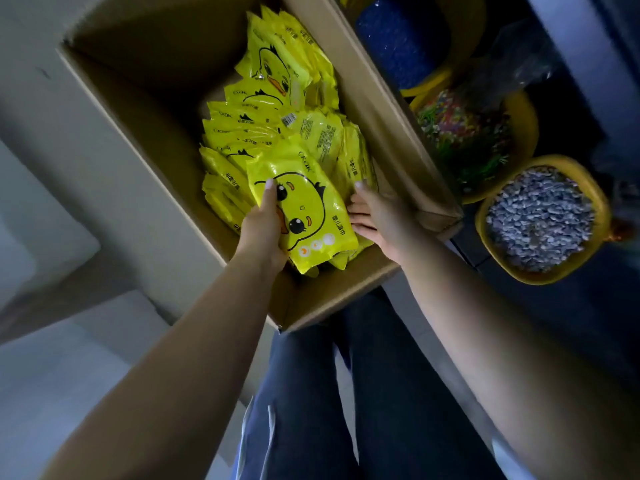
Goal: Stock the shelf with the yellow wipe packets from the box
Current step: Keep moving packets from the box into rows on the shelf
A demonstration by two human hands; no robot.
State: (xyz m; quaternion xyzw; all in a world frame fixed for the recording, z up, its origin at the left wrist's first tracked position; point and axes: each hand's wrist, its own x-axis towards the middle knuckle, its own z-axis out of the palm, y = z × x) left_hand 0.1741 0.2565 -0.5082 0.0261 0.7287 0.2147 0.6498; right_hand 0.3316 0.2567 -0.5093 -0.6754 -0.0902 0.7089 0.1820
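Cardboard dominates my view: an open box [145, 140] sits on the floor, its flaps folded out, with my dark trousers [346, 393] just below its near corner. Yellow wipe packets [263, 126] printed with a cartoon duck fill the box's right half in overlapping rows. To the right of the box stand yellow bowls: one of grey pebbles [540, 220] and, beyond it, one of mixed-colour pieces [464, 133]. Inside the box, at its near end, I see the top packet [308, 209] lying face up on the pile. My left hand [263, 226] grasps that packet's left edge, thumb across the duck's face. My right hand [377, 213] rests at its right edge, fingers tucked beneath; its grip I cannot tell.
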